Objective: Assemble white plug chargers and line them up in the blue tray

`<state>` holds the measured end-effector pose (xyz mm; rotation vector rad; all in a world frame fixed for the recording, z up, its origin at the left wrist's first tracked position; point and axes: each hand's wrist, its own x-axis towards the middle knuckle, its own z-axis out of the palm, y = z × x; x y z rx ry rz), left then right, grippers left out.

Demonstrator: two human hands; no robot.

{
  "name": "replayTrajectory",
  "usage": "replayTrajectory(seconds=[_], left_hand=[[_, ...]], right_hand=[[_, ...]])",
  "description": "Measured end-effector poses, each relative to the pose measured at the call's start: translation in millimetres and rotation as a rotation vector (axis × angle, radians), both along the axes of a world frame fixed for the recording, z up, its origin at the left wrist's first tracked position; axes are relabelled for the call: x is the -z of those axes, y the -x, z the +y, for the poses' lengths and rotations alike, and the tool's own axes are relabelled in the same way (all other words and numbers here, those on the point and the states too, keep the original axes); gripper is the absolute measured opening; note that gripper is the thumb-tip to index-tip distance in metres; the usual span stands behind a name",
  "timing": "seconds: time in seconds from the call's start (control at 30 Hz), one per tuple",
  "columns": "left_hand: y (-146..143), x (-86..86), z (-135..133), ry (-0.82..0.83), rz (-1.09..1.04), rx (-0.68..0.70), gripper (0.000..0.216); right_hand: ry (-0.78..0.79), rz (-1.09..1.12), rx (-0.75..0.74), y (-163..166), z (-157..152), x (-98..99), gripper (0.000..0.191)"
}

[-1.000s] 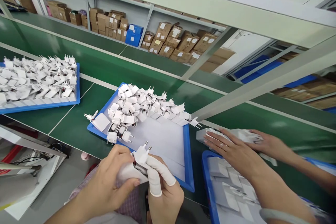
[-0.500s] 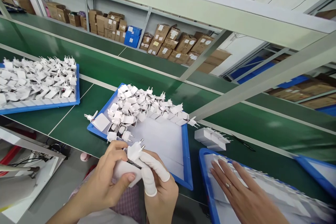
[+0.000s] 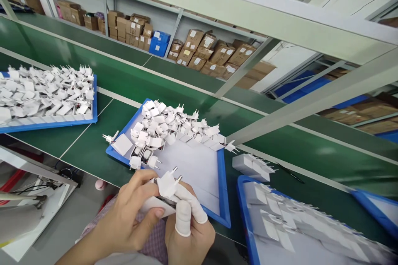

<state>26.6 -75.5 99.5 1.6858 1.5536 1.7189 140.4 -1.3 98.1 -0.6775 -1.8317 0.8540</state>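
Note:
Both my hands hold one white charger plug (image 3: 167, 185) low in the middle of the view, its two round pins pointing up and right. My left hand (image 3: 130, 219) grips the plug's white body from the left, thumb underneath. My right hand (image 3: 190, 225), with white finger cots on two fingers, supports it from the right. Just beyond my hands lies a blue tray (image 3: 221, 198) with a pile of several white plugs (image 3: 169, 126) at its far end and bare white lining near me.
A second blue tray (image 3: 93, 112) heaped with plugs sits at the left on the green belt (image 3: 93, 153). At the right, another blue tray (image 3: 245, 223) holds rows of white plugs, a short row (image 3: 253, 165) lying beside it. Cardboard boxes (image 3: 205, 51) fill shelves behind.
The other person's hands, which lay on the right tray and the short row of plugs, have left the view. My hands turned the plug slightly and stayed in place.

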Motion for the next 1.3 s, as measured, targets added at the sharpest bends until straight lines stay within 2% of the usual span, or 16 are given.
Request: replayTrajectory(seconds=[0.13,0.23,0.4,0.57,0.73,0.83,1.03,1.2,1.27,1.3], left_hand=[[3,2.7,4,-0.083,0.002,0.014,0.029],[1,6.8,5,-0.084,-0.112,0.038,0.022],[-3,13.2,1,-0.077,-0.327,0.066,0.048],[1,15.0,-2,-0.017,-0.259,0.117,0.054],[5,16.2,-2,-0.015,-0.192,0.183,0.050],[6,16.5,1,-0.018,-0.137,0.168,0.045],[11,21.6,3,0.001,-0.015,0.146,0.035],[6,29.9,7,0.051,-0.172,0.114,0.026],[1,34.8,13,0.064,-0.278,0.108,0.022],[0,37.8,17,0.062,-0.328,0.119,0.029]], right_hand=[[0.068,0.089,-0.061,-7,4,-6.3,0.021],[0.053,0.124,-0.128,-9,9,-12.4,0.015],[-0.042,-0.035,-0.163,-21,20,-29.3,0.014],[-0.095,-0.143,-0.252,-32,28,-44.7,0.018],[-0.076,-0.243,-0.335,-37,35,-48.2,0.016],[-0.051,-0.258,-0.360,-38,37,-45.3,0.019],[-0.129,-0.207,-0.395,-33,39,-32.0,0.026],[-0.012,-0.196,-0.354,-23,32,-7.1,0.041],[0.027,-0.159,-0.321,-20,29,5.6,0.038],[0.025,-0.154,-0.300,-19,28,11.3,0.034]])
